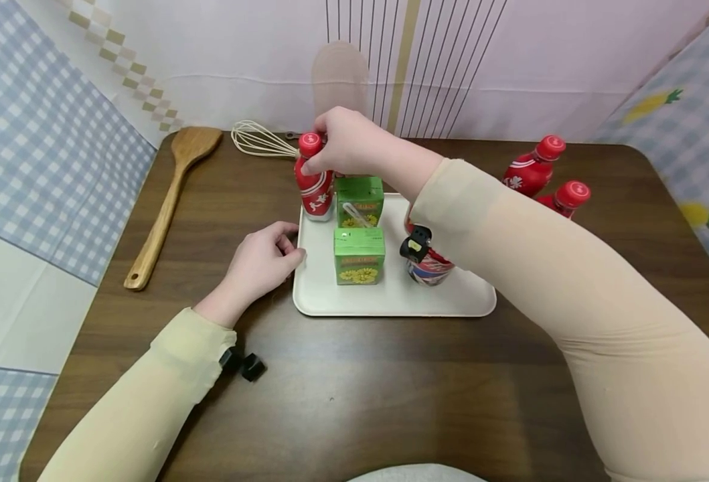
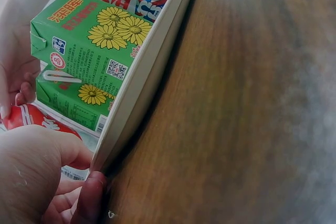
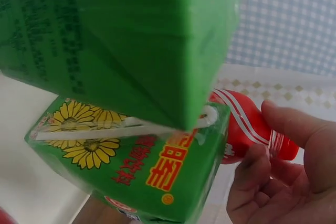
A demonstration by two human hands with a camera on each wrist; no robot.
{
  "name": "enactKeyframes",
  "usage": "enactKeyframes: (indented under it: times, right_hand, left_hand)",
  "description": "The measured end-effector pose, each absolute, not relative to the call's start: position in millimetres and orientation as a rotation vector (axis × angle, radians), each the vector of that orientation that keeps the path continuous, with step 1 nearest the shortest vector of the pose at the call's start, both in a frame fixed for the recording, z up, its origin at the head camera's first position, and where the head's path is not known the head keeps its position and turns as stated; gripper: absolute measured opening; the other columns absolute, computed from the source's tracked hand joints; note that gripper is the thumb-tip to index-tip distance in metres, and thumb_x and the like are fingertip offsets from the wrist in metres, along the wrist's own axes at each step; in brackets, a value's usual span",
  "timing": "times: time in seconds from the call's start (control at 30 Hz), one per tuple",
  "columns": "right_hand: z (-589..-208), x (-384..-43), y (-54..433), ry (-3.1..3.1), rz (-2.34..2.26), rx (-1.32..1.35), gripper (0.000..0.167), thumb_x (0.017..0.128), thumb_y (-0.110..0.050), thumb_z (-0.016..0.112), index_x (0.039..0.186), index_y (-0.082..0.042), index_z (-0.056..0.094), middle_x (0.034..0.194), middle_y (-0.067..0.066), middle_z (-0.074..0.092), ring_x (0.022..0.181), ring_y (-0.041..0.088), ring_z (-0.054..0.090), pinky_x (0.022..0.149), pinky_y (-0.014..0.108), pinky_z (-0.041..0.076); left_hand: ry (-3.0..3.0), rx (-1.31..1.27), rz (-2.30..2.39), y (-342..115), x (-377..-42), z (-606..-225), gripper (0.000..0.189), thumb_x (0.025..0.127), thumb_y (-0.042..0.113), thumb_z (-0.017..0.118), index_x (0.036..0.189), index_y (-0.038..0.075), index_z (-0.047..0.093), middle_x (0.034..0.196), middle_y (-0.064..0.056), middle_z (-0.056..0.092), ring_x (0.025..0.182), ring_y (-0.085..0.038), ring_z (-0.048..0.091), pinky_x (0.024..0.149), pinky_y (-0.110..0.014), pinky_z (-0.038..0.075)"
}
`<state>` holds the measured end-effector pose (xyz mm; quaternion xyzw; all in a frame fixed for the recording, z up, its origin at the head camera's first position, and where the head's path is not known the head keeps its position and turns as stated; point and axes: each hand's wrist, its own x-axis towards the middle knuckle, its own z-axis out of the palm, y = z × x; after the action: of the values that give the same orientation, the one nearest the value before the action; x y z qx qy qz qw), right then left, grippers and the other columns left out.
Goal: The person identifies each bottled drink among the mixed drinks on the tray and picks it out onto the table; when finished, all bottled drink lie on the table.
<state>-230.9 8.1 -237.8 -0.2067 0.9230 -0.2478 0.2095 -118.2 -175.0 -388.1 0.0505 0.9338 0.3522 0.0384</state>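
Observation:
My right hand point(image 1: 354, 142) grips a red bottle point(image 1: 314, 182) around its neck, just below the cap. That bottle stands at the back left corner of a white tray point(image 1: 393, 302). At the tray's left edge, my left hand point(image 1: 262, 260) pinches the rim between thumb and fingers. Two green drink cartons point(image 1: 359, 258) with yellow flowers stand one behind the other on the tray; the rear one has a straw on its side. Further right on the tray sits a red and blue patterned container point(image 1: 429, 269), partly hidden by my right sleeve.
Two more red bottles point(image 1: 530, 171) stand on the table right of the tray, partly behind my right arm. A wooden spatula point(image 1: 173, 194) lies at the left. Near the back cloth lies a whisk point(image 1: 260, 139). A pale round edge point(image 1: 417, 472) shows at the front.

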Motion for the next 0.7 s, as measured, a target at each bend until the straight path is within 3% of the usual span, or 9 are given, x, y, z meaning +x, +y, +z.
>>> enactKeyframes:
  times: [0.1,0.47,0.7]
  right_hand:
    - [-237.0,-228.4,6.2,2.621,-0.653,-0.615,0.042,0.093,-0.032,0.075,0.128,-0.011,0.064,0.119,0.001,0.067,0.103,0.013,0.062,0.090,0.026,0.053]
    - [-236.1,-219.1,-1.0,2.677,-0.665,-0.657,0.026,0.094,-0.025,0.069,0.116,-0.012,0.067,0.111,0.001,0.067,0.099,0.015,0.061,0.084,0.025,0.053]
    - [-224.9,-211.8,0.5,2.700,-0.741,-0.709,0.029,0.093,-0.025,0.072,0.119,-0.013,0.068,0.110,-0.001,0.068,0.098,0.012,0.062,0.086,0.023,0.052]
  left_hand:
    - [2.867,0.158,1.083,-175.1,-117.8,-387.9,0.043,0.091,0.022,0.066,0.132,0.006,0.064,0.088,-0.005,0.068,0.070,-0.019,0.060,0.069,-0.034,0.046]
    - [2.875,0.138,1.081,-176.0,-115.1,-391.0,0.042,0.091,0.023,0.066,0.130,0.007,0.065,0.087,-0.004,0.067,0.071,-0.019,0.060,0.069,-0.035,0.046]
    - [2.868,0.165,1.097,-174.1,-117.3,-389.5,0.041,0.091,0.023,0.066,0.129,0.006,0.065,0.087,-0.005,0.067,0.072,-0.019,0.059,0.069,-0.035,0.046]
